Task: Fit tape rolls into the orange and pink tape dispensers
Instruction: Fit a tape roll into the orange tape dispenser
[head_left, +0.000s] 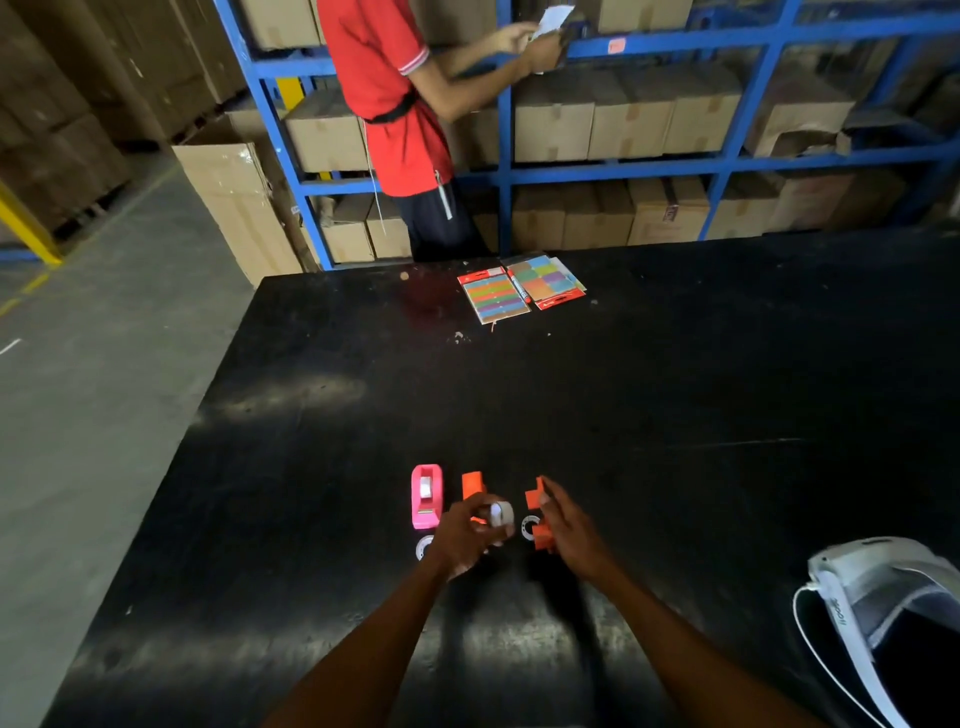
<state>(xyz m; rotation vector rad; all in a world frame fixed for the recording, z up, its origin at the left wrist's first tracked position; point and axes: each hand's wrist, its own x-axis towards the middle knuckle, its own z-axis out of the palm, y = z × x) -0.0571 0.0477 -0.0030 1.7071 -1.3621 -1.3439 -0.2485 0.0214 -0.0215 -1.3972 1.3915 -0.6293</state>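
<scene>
A pink tape dispenser (426, 493) stands on the black table (623, 415) with a tape roll inside it. Just right of it is an orange dispenser (473, 486), partly hidden behind my left hand (467, 535). That hand is shut on a small white tape roll (501, 514), held up above the table. My right hand (566, 530) grips a second orange dispenser (537, 512). One loose tape roll (529, 526) lies flat between my hands, and another (423, 546) lies below the pink dispenser.
Two packs of coloured sticky notes (519, 288) lie at the table's far edge. A person in a red shirt (395, 93) stands beyond it at blue shelving (623, 166) full of cardboard boxes. A white headset with a cable (878, 597) rests at the near right.
</scene>
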